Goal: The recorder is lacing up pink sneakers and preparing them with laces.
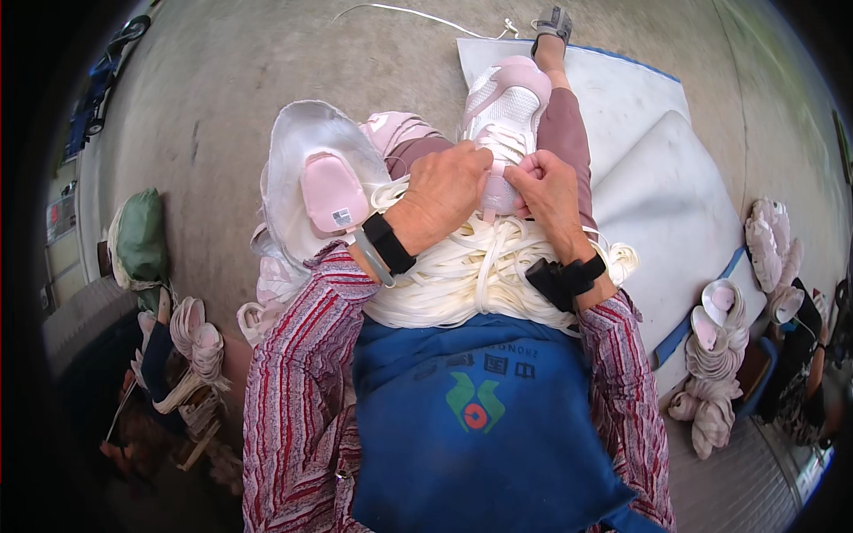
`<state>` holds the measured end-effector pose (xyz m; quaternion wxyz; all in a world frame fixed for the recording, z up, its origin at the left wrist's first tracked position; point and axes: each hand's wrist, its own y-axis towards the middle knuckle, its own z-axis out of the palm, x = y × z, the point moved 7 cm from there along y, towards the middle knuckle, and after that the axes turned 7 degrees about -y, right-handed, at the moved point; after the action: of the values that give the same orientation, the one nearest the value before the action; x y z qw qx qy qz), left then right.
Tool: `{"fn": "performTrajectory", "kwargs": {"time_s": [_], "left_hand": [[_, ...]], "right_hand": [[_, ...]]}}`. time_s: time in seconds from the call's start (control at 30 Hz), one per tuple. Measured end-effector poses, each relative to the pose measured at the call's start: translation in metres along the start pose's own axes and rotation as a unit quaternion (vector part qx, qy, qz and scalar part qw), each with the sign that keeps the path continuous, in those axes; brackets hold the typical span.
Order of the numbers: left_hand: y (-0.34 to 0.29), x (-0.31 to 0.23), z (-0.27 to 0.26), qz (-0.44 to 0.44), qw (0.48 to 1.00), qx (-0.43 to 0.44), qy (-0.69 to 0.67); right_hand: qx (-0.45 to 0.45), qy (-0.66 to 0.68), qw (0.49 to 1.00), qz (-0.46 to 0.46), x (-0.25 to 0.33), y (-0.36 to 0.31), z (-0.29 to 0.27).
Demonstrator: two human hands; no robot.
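A pink and white sneaker (503,111) lies on my lap with its toe pointing away from me. My left hand (447,186) grips its near end at the lace area. My right hand (549,191) pinches a white lace (488,202) at the same spot, close beside the left. A thick bundle of white laces (471,280) is heaped across my lap under both wrists, above a blue apron (480,417). Both wrists carry black bands.
A translucent bag holding another pink shoe part (330,191) lies at my left knee. Stacks of pink and white shoe pieces sit at the left (197,338) and at the right (720,355). A white mat (657,195) covers the concrete floor on the right. A green sack (140,235) rests far left.
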<state>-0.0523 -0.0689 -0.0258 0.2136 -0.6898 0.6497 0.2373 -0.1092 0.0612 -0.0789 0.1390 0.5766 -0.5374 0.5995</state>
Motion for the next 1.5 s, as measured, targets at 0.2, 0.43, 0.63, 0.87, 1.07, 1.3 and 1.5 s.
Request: {"fn": "performTrajectory", "kwargs": {"time_s": [0.2, 0.43, 0.63, 0.87, 1.07, 1.3, 1.5], "left_hand": [[-0.003, -0.005, 0.004, 0.018, 0.998, 0.01, 0.058], [-0.002, -0.002, -0.001, 0.005, 1.0, -0.007, 0.022], [0.002, -0.003, 0.001, 0.016, 1.0, 0.006, -0.006], [0.005, 0.007, -0.002, -0.024, 0.998, 0.007, -0.055], [0.008, 0.014, 0.004, -0.04, 0.996, 0.003, -0.082], [0.007, 0.027, 0.008, -0.075, 0.987, -0.004, -0.145], [0.011, 0.03, 0.009, -0.103, 0.981, 0.028, -0.162]], "right_hand": [[-0.023, -0.035, 0.998, -0.054, 0.0, 0.001, 0.0], [-0.015, -0.042, 0.998, -0.037, -0.003, 0.004, -0.002], [-0.019, -0.025, 0.999, -0.024, -0.003, 0.003, 0.001], [0.002, 0.001, 1.0, -0.018, -0.006, 0.002, 0.001], [-0.007, -0.012, 0.999, -0.046, -0.008, -0.004, 0.002], [-0.043, -0.029, 0.996, -0.074, -0.004, -0.009, -0.001], [-0.069, -0.03, 0.992, -0.1, -0.001, -0.011, 0.0]]}}
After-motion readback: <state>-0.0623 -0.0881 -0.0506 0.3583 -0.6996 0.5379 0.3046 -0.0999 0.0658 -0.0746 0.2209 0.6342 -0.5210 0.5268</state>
